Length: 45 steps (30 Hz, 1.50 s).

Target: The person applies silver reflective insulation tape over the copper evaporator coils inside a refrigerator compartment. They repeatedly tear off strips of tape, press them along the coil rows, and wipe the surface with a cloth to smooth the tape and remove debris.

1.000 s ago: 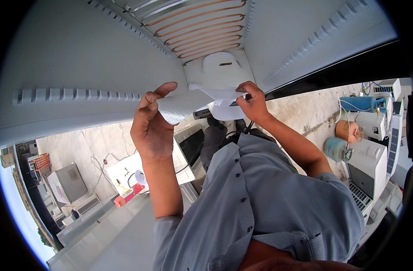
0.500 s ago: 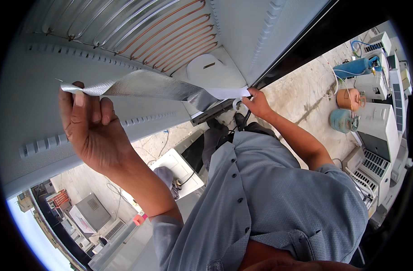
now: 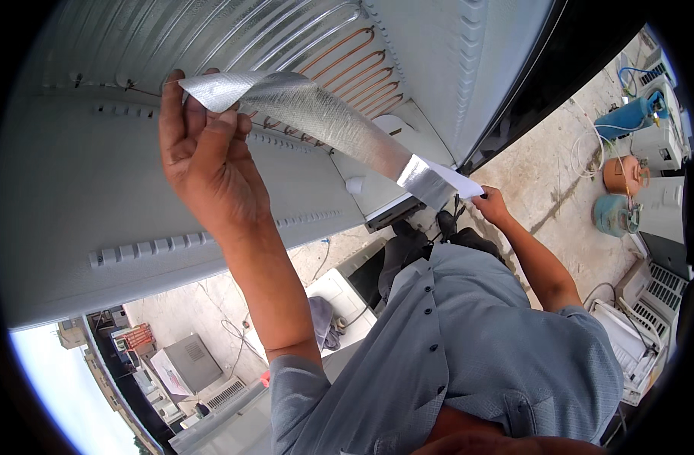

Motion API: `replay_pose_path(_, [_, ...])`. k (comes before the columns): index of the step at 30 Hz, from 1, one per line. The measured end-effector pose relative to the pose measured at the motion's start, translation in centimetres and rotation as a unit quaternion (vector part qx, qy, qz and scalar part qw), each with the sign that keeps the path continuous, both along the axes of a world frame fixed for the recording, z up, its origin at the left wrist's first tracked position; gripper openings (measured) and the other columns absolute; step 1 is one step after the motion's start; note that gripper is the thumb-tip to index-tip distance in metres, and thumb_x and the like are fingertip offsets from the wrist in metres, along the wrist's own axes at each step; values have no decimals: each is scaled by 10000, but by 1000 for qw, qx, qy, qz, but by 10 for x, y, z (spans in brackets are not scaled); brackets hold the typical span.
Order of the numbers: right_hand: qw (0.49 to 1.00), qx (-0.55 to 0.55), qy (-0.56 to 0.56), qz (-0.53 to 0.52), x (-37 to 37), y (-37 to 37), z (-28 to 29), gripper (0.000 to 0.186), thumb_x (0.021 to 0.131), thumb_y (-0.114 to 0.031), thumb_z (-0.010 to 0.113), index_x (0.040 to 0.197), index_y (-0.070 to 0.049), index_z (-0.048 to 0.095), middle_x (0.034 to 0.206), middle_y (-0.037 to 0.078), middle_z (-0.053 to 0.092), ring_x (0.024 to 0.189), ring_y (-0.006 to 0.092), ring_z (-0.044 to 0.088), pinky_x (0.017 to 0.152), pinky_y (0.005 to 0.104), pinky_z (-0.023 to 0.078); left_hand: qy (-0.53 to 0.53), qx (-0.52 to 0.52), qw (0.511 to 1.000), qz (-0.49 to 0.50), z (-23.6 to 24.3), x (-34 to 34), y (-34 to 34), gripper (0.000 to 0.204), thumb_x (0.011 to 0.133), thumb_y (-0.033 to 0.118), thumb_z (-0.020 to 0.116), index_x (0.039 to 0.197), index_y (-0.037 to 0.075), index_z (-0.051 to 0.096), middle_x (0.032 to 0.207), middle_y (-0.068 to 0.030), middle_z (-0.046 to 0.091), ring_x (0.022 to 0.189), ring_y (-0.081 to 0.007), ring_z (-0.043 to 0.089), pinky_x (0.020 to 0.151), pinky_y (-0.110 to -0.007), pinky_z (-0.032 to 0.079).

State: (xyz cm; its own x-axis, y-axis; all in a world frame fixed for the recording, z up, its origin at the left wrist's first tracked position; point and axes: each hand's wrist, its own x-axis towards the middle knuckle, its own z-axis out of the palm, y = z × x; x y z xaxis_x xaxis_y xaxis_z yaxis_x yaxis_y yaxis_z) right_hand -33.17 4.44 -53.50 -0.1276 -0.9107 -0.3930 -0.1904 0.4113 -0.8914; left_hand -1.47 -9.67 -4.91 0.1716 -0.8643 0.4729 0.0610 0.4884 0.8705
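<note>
A long silver foil strip [image 3: 324, 121] stretches diagonally across the open white cabinet [image 3: 172, 205]. My left hand [image 3: 207, 155] is closed on its upper left end, fingers curled around the edge. At the lower right end, my right hand [image 3: 487, 201] pinches the strip where white backing paper [image 3: 457, 178] shows. Behind the strip, copper tubes [image 3: 339, 57] and silver-covered tubes [image 3: 263, 30] run along the cabinet's inner wall.
Gas cylinders [image 3: 617, 216] and white appliances [image 3: 658, 148] with hoses stand on the concrete floor [image 3: 544, 205] at right. Below left are a white panel [image 3: 347, 303] with a grey cloth [image 3: 323, 318] and a grey metal unit [image 3: 188, 364]. A black cabinet edge [image 3: 529, 83] runs at upper right.
The foil strip has come into view, stretched between my hands. My left hand has risen and closed on its end; my right hand has moved lower and rightward. The view has shifted.
</note>
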Motion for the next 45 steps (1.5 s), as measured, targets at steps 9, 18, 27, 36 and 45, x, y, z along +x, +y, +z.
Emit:
replay_pose_path(9, [999,19,32,-17,-16,19,-13,242,791,-164,676,893,52,712,685,94,670,614,153,611,586,331,492,-56,22,995,83,2,9,-20,370,897,114,757,1220,-26,646,859,-39,679,660,-70,525,584,-220,437])
replay_pose_path(18, [989,47,138,39,-17,18,-30,321,741,-247,717,899,31,736,800,235,713,753,322,714,717,414,549,-73,-8,991,116,29,-15,-17,157,936,195,737,1024,66,719,776,16,627,644,-41,437,556,-212,347])
replay_pose_path(27, [962,149,226,39,-33,43,-48,360,725,-295,683,896,13,756,878,275,708,849,426,692,802,474,557,-104,-77,982,140,61,-13,-21,268,984,204,653,1151,2,710,1026,-86,713,910,-148,654,861,-295,499])
replay_pose_path(36, [950,-198,205,-128,-8,26,126,206,847,-72,560,998,9,674,900,199,666,767,367,660,720,439,530,-101,-28,994,-30,83,-17,-1,366,963,284,578,1187,31,719,1147,-172,698,1178,-257,643,1037,-507,491])
replay_pose_path(45, [791,-596,117,-66,32,-5,323,425,815,-119,701,1197,31,594,1155,185,577,1015,333,591,851,428,509,-142,-103,984,13,83,-4,16,321,991,289,542,1169,95,726,1194,-97,697,1245,-260,600,1066,-573,438])
